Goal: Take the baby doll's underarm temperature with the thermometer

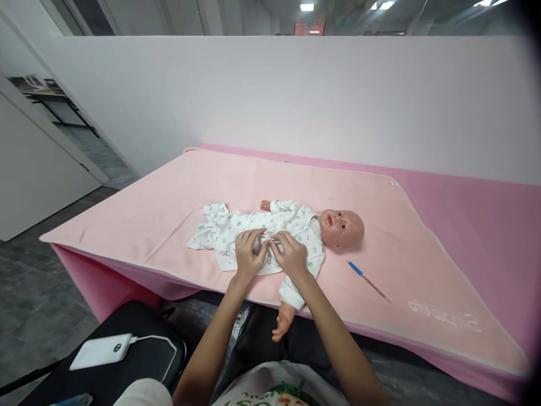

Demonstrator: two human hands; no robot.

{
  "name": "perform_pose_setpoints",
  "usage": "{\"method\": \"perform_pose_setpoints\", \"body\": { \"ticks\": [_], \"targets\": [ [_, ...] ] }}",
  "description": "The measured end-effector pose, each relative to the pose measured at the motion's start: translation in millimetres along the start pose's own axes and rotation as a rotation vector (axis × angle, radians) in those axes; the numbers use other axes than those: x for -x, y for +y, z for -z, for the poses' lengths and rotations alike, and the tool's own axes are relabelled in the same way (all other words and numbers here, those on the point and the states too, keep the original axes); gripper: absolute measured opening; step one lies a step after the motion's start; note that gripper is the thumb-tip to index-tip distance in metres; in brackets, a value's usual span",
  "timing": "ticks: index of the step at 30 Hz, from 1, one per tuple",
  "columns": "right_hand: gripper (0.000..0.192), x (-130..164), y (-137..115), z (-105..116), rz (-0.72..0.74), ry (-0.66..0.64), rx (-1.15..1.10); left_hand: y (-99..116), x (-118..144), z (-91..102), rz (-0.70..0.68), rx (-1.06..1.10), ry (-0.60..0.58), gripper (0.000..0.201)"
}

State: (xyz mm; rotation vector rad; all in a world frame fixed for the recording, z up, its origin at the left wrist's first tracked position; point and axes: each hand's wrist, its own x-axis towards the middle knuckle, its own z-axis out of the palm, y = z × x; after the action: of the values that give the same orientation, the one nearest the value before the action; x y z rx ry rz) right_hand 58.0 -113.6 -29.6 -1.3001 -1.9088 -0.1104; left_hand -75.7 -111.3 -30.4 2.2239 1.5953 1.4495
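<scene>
Baby doll (296,225) under both hands, left hand (249,256) and right hand (291,254) pinching its white romper (236,228)

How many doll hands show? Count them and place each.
2. One doll hand lies on the pink blanket beyond the body; the other hangs over the near edge. Neither is hidden.

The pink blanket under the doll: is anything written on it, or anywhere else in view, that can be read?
Pink blanket, near right corner: pale embroidered lettering, upside down from here and too faint to read.
Small white tag on the blanket's far edge: too small to read.
Shirt at the bottom edge: green print, cut off, unreadable.
Doll's romper: a pattern only, no words.
</scene>
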Motion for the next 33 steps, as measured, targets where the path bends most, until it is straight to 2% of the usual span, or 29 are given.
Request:
{"method": "perform_pose_setpoints", "body": {
  "ticks": [7, 18, 26, 33],
  "targets": [
    [0.016, 1, 4, -2, -0.059, 0.031, -0.14, -1, -1, -2.6, -0.023, -0.028, -0.009, 0.023],
    [0.014, 1, 6, -10, -0.054, 0.063, -0.022, -4, -2, -6.5, -0.036, -0.043, -0.014, 0.015],
    [0.019, 1, 6, -9, -0.063, 0.059, -0.009, -2, -1, -3.4, -0.01, 0.032, -0.068, 0.015],
    [0.02, 1, 6, -7, -0.067, 0.055, -0.048, -3, 0, -4.9, 0.006, 0.007, -0.077, 0.014]
  ]
}}
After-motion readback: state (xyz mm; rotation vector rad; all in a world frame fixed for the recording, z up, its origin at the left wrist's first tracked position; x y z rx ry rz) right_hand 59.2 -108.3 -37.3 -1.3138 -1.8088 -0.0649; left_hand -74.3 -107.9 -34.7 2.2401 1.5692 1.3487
